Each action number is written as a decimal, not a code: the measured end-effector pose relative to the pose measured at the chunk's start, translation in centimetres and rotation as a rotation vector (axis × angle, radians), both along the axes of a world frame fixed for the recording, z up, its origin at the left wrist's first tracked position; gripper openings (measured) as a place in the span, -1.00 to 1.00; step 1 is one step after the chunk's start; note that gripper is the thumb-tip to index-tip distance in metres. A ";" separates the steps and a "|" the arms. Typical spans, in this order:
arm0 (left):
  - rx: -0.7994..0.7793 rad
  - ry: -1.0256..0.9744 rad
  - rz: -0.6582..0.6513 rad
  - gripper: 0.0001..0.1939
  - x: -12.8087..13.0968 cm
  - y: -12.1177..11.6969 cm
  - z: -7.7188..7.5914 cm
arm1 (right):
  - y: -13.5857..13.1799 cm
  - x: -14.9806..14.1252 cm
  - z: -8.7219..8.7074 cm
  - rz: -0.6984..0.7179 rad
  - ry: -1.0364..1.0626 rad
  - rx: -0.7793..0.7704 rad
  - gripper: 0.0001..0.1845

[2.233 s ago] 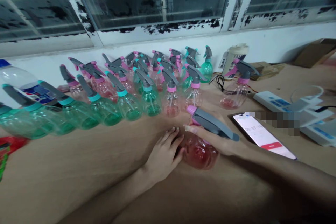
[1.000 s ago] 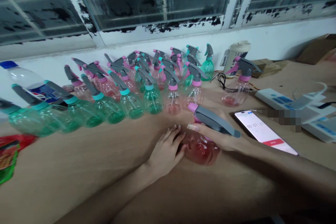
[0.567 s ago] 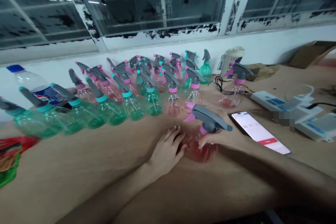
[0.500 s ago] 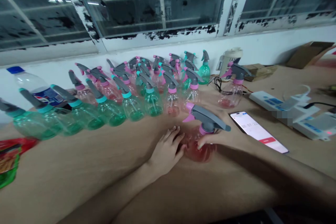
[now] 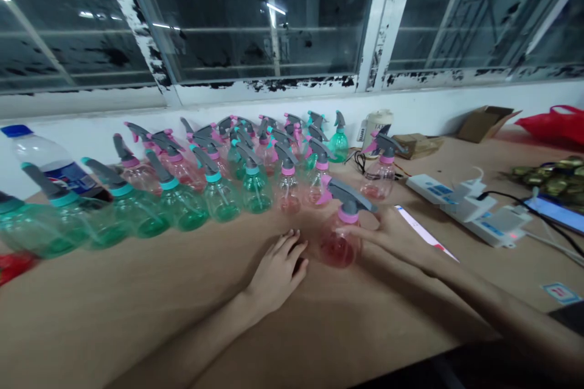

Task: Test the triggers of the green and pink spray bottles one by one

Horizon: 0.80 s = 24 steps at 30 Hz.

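Note:
My right hand (image 5: 387,234) is closed round the side of a clear pink spray bottle (image 5: 338,246) with a grey and pink trigger head, which leans slightly. My left hand (image 5: 279,270) lies on the table, fingers loosely spread, just left of that bottle and apart from it. Behind both hands stand several more spray bottles; a green spray bottle (image 5: 257,191) and a pink spray bottle (image 5: 288,191) are in the front row. Another pink spray bottle (image 5: 378,179) stands apart to the right, partly behind the held one.
A phone (image 5: 424,232) lies partly hidden behind my right forearm. Beyond it is a white power strip (image 5: 431,191) with plugs and cables. A large soda bottle (image 5: 43,155) stands far left. A white can (image 5: 379,124), an open carton (image 5: 486,123) and a red bag (image 5: 554,124) line the wall.
The view has swung right and up, showing more of the table's right side. My right hand has shifted round the pink spray bottle, and its forearm now covers part of the phone.

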State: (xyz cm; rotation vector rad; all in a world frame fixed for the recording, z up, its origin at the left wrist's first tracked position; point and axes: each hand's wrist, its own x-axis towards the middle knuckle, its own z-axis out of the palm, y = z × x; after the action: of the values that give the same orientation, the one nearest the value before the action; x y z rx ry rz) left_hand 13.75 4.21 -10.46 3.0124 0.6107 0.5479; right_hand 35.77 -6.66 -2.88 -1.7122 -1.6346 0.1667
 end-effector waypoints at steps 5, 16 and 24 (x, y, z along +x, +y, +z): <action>0.009 -0.019 0.001 -0.68 0.0 0.1 -0.1 | 2.2 4.6 -0.8 -0.092 -0.030 0.015 -0.65; -0.005 -0.045 -0.014 -0.69 -0.2 0.2 -0.1 | 8.3 8.9 -1.5 -0.303 -0.143 0.121 -0.61; -0.014 -0.007 0.000 -0.67 -0.1 0.2 0.0 | 10.1 9.2 -2.4 -0.420 -0.168 0.186 -0.53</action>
State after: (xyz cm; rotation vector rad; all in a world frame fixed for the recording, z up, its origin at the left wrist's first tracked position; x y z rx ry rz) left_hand 13.70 4.38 -10.51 2.9961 0.6112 0.5513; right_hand 44.95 3.46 -5.26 -1.9164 -1.3184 -0.3287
